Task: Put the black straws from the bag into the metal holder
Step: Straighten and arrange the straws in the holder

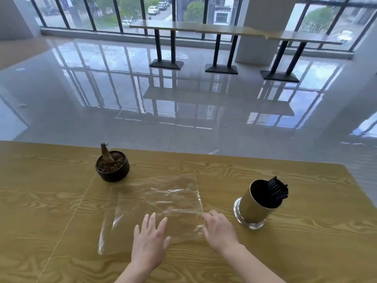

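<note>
A clear plastic bag (pixel 155 207) lies flat on the wooden table (pixel 285 252), with no straws visible inside it. My left hand (pixel 150 241) rests palm down on the bag's near edge, fingers spread. My right hand (pixel 219 228) touches the bag's right near corner with its fingertips; whether it pinches the plastic I cannot tell. To the right stands the metal holder (pixel 252 209), shiny and cylindrical on a wider base. A bundle of black straws (pixel 277 189) sticks out of its mouth, leaning right.
A black bowl-shaped pot (pixel 112 170) with soil and a bare stump stands at the back left of the table. Beyond the table's far edge lies a glossy tiled floor, with long bar tables (pixel 224 29) along the windows.
</note>
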A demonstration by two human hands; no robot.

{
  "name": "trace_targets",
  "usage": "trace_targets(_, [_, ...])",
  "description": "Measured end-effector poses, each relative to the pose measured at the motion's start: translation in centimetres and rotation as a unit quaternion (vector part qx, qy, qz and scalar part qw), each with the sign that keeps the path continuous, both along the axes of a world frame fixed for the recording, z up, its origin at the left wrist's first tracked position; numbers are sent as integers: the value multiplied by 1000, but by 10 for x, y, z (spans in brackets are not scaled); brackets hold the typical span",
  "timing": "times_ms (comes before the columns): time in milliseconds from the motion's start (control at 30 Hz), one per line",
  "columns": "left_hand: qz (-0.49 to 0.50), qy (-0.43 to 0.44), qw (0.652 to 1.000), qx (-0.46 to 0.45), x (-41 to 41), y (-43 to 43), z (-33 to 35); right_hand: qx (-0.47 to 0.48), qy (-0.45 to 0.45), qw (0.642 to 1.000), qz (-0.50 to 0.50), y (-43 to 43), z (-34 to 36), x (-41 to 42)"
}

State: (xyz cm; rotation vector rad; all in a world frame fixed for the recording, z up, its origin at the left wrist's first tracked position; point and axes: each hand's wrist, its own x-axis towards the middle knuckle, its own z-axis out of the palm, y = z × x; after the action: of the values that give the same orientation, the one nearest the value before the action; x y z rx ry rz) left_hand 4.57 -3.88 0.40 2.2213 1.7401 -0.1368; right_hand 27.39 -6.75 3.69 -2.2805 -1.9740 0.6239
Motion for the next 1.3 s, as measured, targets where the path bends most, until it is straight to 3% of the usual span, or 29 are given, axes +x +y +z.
trace_targets(100, [-13, -52, 999, 7, 21, 4, 18, 55, 77, 994, -50, -9, 9, 5])
trace_targets(200, [-31, -160, 987, 4, 57, 12, 41, 123, 141, 973, -133, -32, 31, 29])
trace_targets(400, [-90, -300, 950, 16, 134, 17, 85, 268, 191, 895, -302, -75, 63, 106])
trace_targets(500, [-123, -334, 934, 25, 170, 19, 102, 285, 180, 872, -354, -74, 78, 146])
trace_targets(633, [-156, -323, 933, 23, 220, 30, 115, 186, 178, 905, -339, -56, 89, 186])
trace_targets(867, [-174, -208, 963, 3, 279, 59, 108, 79, 120, 950, -276, -12, 86, 208])
trace_targets(1067, [-211, -161, 964, -33, 296, 79, 101, 82, 127, 956, -252, 3, 79, 216])
trace_targets(1300, [-244, -240, 940, -16, 301, 84, 97, 109, 166, 956, -214, 22, 78, 215])
